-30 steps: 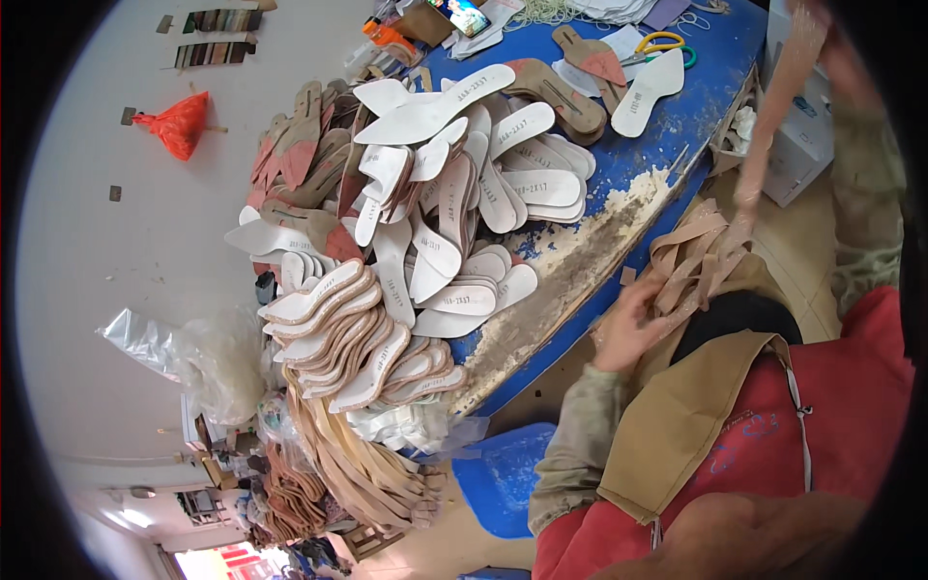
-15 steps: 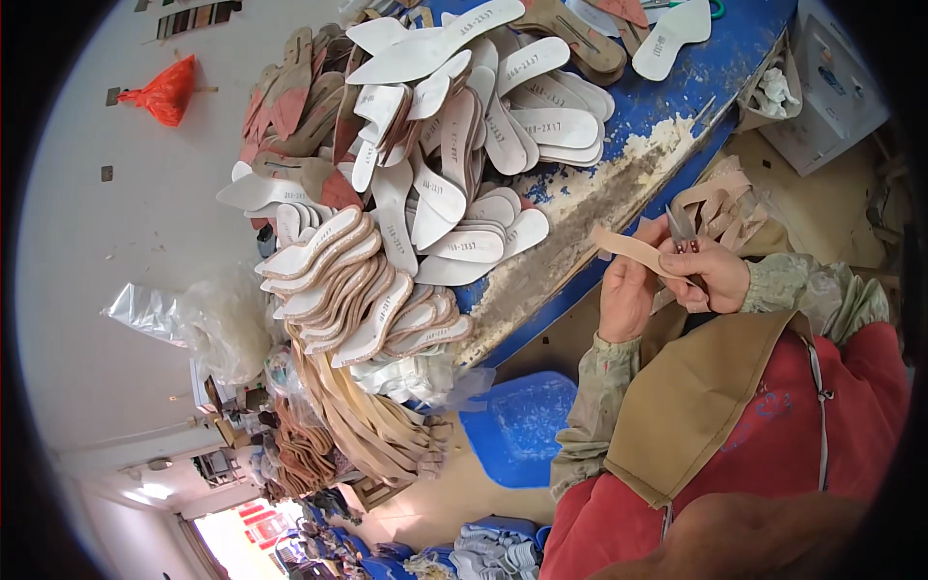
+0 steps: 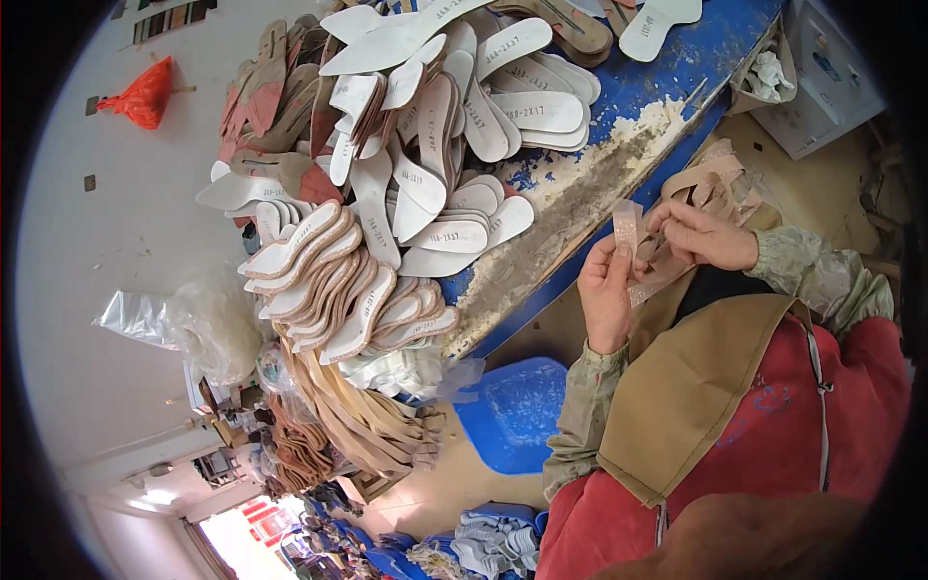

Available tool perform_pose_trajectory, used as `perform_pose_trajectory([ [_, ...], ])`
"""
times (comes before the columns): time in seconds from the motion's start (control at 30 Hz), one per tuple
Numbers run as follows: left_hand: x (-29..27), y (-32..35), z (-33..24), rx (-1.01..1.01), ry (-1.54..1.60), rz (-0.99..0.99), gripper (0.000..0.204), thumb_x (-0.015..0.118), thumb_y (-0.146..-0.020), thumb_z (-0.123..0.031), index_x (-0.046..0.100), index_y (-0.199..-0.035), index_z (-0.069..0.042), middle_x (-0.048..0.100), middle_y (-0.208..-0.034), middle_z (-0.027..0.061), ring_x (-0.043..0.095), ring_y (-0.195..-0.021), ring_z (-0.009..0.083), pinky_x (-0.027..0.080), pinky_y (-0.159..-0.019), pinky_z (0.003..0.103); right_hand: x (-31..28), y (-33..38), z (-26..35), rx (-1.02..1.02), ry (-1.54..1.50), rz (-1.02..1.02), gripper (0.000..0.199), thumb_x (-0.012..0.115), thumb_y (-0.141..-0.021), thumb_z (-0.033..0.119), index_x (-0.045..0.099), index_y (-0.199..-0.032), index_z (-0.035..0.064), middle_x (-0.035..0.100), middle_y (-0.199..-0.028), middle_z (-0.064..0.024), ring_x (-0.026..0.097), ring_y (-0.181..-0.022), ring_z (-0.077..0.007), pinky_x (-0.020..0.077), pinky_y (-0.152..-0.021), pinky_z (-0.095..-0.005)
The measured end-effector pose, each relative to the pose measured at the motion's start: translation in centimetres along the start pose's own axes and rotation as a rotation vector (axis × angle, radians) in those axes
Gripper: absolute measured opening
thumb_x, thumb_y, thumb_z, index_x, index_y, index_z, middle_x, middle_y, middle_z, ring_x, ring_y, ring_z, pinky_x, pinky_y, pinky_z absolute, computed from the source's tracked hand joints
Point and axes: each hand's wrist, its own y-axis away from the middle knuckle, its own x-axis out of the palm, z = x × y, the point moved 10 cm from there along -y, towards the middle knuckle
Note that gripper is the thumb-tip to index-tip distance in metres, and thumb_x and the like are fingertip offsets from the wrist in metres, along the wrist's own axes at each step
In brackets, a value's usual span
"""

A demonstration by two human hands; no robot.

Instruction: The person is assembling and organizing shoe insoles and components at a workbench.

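Note:
My left hand point(image 3: 607, 295) pinches the end of a beige strip point(image 3: 626, 224) between thumb and fingers, and the end stands upright above them. Close beside it on the right, my right hand point(image 3: 704, 237) has its fingers bent toward the strip. What those fingers hold, if anything, is hidden; the snips seen earlier do not show. A loose tangle of similar beige strips point(image 3: 715, 172) hangs behind the right hand, and more of it passes between my hands. Both hands are off the near edge of the worn blue table point(image 3: 638, 145).
White shoe insoles point(image 3: 464, 237) lie heaped on the table, with brown-edged ones point(image 3: 319, 261) stacked nearer. Long tan strips point(image 3: 358, 406) hang over the table's end. A blue plastic stool point(image 3: 512, 416) stands below. A grey metal box point(image 3: 822, 87) is at the far right.
The strip end has turned upright in my left hand. My right hand has drawn up and away from it, and the snips it held are no longer visible.

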Motion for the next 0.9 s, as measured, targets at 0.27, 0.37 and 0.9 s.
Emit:
perform_pose_trajectory([
  [0.27,-0.8,0.5,-0.4,0.045,-0.142,-0.116,0.016,0.061,-0.091,-0.009,0.061,-0.103,0.002,0.059,-0.074,0.0046,0.051,-0.061,0.0085,0.039,-0.057,0.019,-1.0,0.0,-5.9,0.018,-0.072,0.059,0.020,0.050,-0.096,0.021,0.043,-0.111,0.0093,0.051,-0.066,-0.0004,0.045,-0.055,-0.0083,0.0345,-0.051,-0.0207],
  [0.37,-0.5,0.8,-0.5,0.049,-0.204,-0.131,0.015,0.062,-0.090,-0.010,0.063,-0.100,0.002,0.059,-0.072,0.0038,0.049,-0.059,0.0077,0.038,-0.055,0.018,-0.8,-0.2,-5.2,0.007,-0.072,0.053,0.017,0.051,-0.095,0.019,0.044,-0.108,0.0096,0.051,-0.065,-0.0001,0.044,-0.054,-0.0085,0.0345,-0.051,-0.0203],
  [0.9,2.7,1.2,-3.0,0.177,-0.227,-0.068,0.024,0.060,-0.091,-0.009,0.061,-0.112,0.003,0.062,-0.078,0.0048,0.050,-0.061,0.0071,0.040,-0.057,0.018,0.8,0.5,-5.9,0.182,-0.514,0.004,0.019,0.058,-0.090,0.010,0.049,-0.106,0.0077,0.054,-0.069,-0.0016,0.045,-0.051,-0.0071,0.0350,-0.046,-0.0189],
])
